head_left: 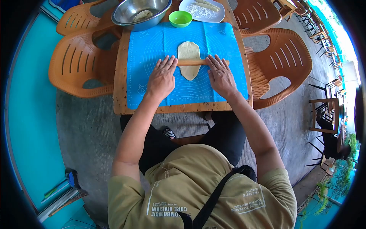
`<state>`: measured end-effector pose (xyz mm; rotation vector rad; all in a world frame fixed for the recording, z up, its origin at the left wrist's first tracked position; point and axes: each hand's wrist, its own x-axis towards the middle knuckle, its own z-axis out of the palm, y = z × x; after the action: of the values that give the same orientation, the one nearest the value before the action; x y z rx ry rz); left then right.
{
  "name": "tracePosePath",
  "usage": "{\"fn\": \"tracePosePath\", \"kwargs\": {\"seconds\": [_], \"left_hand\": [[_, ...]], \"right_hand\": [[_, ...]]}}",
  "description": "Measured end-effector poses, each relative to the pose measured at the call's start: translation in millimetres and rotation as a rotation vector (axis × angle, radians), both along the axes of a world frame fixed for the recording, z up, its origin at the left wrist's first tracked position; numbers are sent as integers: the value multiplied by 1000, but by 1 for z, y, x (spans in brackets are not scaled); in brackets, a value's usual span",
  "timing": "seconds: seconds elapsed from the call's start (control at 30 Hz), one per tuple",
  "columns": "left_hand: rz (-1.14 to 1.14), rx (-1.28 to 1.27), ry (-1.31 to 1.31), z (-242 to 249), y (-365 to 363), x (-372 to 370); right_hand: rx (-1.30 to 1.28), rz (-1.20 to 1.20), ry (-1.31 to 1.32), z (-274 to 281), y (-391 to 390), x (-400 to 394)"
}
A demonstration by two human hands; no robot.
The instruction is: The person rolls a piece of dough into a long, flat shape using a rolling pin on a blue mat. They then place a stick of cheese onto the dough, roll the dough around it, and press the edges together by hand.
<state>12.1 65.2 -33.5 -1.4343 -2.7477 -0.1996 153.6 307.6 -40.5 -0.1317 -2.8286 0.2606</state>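
Observation:
A flattened oval of pale dough [189, 49] lies lengthwise on a blue printed mat [148, 45]. Across its middle rests a wooden rolling pin [192, 62]. My left hand [164, 76] lies over the pin's left end, its fingers stretched out and pointing forward. At the right end, my right hand [221, 75] presses on the pin with its fingers extended, near the pin's tip. Neither hand wraps round the pin, and the dough lies between the two hands.
Behind the mat are a steel bowl [131, 23] with dough in it, a green bowl [180, 19] and a white plate [219, 17] with flour and dough strips. Orange chairs [78, 65] flank the wooden table [120, 91]. A person [335, 147] sits far right.

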Motion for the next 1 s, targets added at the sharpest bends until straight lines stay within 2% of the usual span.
{"fn": "tracePosePath", "kwargs": {"seconds": [0.1,0.2,0.37,0.43,0.63,0.73,0.8,0.83,0.9,1.0], "left_hand": [[4,-20,-11,5,-1,4],[6,-18,-18,10,-2,7],[-7,24,8,4,-8,12],[-7,38,10,6,-12,13],[-58,-63,-209,31,-9,-8],[-53,37,-202,21,1,-18],[-86,269,-106,9,13,-18],[-88,269,-110,4,14,-16],[-68,7,-25,-3,17,-13],[-44,35,-68,-9,9,1]], "right_hand": [[-92,-16,-145,15,5,-8],[-143,22,-16,11,0,-31],[-192,123,-21,-2,-22,-49],[-5,112,-64,1,-30,-40],[7,99,-110,4,-37,-27],[-7,100,-94,4,-43,-19],[-12,106,-79,4,-46,-14],[-29,107,-82,5,-48,-12],[-42,108,-88,6,-48,-8],[-26,122,-99,6,-48,-3]]}}
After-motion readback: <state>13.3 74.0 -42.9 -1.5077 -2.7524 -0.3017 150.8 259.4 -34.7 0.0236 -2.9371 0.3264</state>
